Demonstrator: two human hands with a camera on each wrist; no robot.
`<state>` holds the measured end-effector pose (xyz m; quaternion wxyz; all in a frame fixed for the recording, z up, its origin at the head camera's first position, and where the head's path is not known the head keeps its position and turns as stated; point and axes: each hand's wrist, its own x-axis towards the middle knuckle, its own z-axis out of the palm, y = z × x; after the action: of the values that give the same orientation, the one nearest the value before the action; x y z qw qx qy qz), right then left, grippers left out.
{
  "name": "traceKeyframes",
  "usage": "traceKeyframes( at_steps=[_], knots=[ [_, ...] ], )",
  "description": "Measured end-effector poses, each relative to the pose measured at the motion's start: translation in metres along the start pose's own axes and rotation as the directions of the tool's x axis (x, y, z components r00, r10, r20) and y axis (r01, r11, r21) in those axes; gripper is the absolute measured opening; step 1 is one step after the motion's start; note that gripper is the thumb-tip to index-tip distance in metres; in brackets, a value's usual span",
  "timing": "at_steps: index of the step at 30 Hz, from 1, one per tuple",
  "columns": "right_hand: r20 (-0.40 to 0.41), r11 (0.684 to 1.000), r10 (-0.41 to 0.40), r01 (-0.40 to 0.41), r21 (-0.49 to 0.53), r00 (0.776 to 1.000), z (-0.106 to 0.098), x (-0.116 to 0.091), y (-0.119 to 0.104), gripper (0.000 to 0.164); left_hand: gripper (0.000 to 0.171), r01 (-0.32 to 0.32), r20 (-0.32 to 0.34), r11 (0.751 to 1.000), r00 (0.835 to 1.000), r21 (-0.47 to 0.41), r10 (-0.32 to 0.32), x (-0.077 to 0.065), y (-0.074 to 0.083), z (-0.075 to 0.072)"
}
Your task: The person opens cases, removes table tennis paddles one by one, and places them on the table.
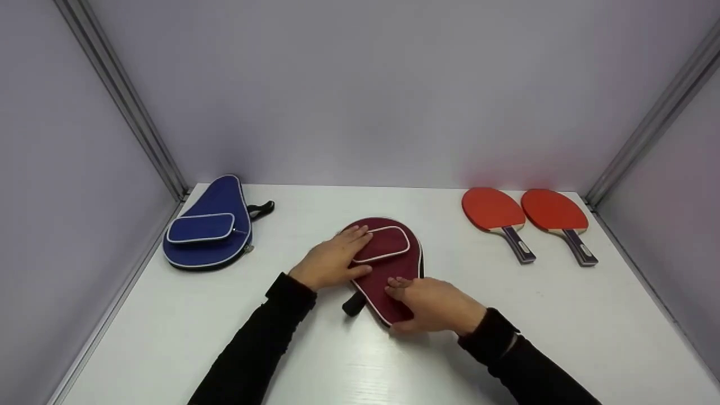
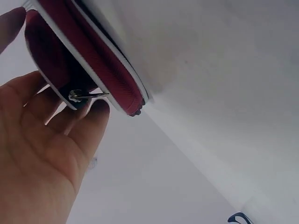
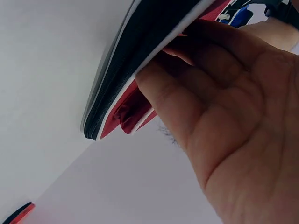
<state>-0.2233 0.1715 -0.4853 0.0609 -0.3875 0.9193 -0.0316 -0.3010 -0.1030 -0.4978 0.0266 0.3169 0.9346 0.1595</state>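
A maroon table tennis bat case [image 1: 402, 267] with white piping lies on the white table, its narrow end toward me. My left hand [image 1: 332, 261] rests over the case's left side, fingertips on the small front pocket [image 1: 388, 243]. In the left wrist view a metal zipper pull [image 2: 88, 95] sits by those fingers. My right hand [image 1: 436, 304] lies on the narrow part, with relaxed fingers on the fabric and the thumb near the lower tip. The black zipped side [image 3: 135, 56] of the case shows in the right wrist view. A black strap [image 1: 354, 304] sticks out at the left edge.
A blue bat case [image 1: 216, 197] with a pocket and black strap lies at the back left. Two red table tennis bats, one [image 1: 495, 209] left of the other [image 1: 554, 209], lie at the back right, handles toward me. Pale panels [image 1: 360, 101] wall the table.
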Motion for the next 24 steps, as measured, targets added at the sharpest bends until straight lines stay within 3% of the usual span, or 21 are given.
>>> traceKeyframes(
  at_steps=[8, 16, 24],
  knots=[
    [-0.047, 0.999, 0.041, -0.042, -0.013, 0.998, -0.002, 0.003, 0.024, 0.065, 0.081, -0.032, 0.016, 0.999, 0.999, 0.031, 0.031, 0.001, 0.001, 0.0],
    [-0.082, 0.988, 0.152, -0.151, 0.015, 0.985, 0.0, 0.002, 0.056, 0.063, 0.08, -0.009, 0.057, 0.999, 0.998, 0.045, 0.007, 0.001, 0.0, 0.002],
    [-0.139, 0.975, 0.219, -0.211, 0.068, 0.966, 0.003, -0.001, 0.09, 0.055, 0.078, 0.02, 0.114, 0.998, 0.993, 0.058, -0.026, 0.001, -0.001, 0.002]
  ],
)
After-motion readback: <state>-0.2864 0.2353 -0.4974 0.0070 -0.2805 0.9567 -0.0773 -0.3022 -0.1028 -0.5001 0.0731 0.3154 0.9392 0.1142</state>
